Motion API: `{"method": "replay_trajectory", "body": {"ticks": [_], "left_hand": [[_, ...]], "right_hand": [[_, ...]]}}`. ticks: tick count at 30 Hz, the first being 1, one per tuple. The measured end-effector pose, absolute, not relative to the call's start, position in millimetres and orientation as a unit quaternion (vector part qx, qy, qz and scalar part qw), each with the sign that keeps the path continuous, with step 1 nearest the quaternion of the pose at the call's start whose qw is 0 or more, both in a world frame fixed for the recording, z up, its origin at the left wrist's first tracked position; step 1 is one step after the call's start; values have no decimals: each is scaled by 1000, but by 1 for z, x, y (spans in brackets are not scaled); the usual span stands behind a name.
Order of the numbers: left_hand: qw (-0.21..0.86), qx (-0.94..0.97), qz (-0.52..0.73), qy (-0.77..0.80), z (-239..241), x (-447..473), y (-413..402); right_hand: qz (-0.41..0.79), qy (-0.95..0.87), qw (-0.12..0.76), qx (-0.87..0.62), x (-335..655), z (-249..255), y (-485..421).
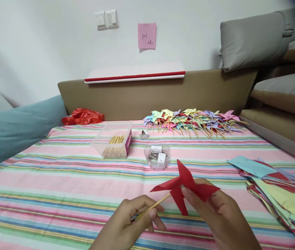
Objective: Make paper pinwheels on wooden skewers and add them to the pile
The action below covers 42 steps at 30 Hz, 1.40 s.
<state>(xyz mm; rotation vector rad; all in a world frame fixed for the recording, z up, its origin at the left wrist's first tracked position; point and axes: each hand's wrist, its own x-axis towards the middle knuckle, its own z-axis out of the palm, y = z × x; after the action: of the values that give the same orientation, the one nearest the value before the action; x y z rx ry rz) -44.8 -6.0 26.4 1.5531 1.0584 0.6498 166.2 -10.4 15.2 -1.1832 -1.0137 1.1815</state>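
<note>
Your left hand (128,218) pinches the wooden stick (160,201) between thumb and fingers, its long axis slanting up and right to the red pinwheel (186,180), held above the near side of the striped cloth (59,194); your right hand (220,212), nearer the pinwheel's centre, clamps it, thumb in front, fingers mostly hidden behind

This is looking like a room in a home: a striped cloth (59,180) is spreading out like a bedsheet, and a brown panel (202,93) is standing behind it like a headboard. Gray and brown cushions (251,41) are lying stacked on the right, a teal padded side (19,121) is bordering the left, and light switches (107,19) are sitting on the wall (59,45).
</note>
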Motion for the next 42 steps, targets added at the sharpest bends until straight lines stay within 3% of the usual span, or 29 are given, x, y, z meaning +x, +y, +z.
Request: {"method": "replay_trajectory", "body": {"ticks": [8,12,17,24,34,42], "left_hand": [[567,662,236,430,34,-43,-10],[569,536,409,471,22,-29,-5],[572,369,551,484,-1,-9,3],[601,355,542,467,-15,-3,6],[638,386,536,396,-1,4,-1],[629,344,563,412,-4,3,2]], "right_hand": [[510,-393,560,-521,166,6,-4],[510,-359,572,-532,165,-1,-1],[488,-531,441,-535,150,-5,-8],[476,-628,390,-477,127,-10,-9],[453,-645,436,-434,127,-10,-7],[468,-639,407,-455,123,-15,-5]]}}
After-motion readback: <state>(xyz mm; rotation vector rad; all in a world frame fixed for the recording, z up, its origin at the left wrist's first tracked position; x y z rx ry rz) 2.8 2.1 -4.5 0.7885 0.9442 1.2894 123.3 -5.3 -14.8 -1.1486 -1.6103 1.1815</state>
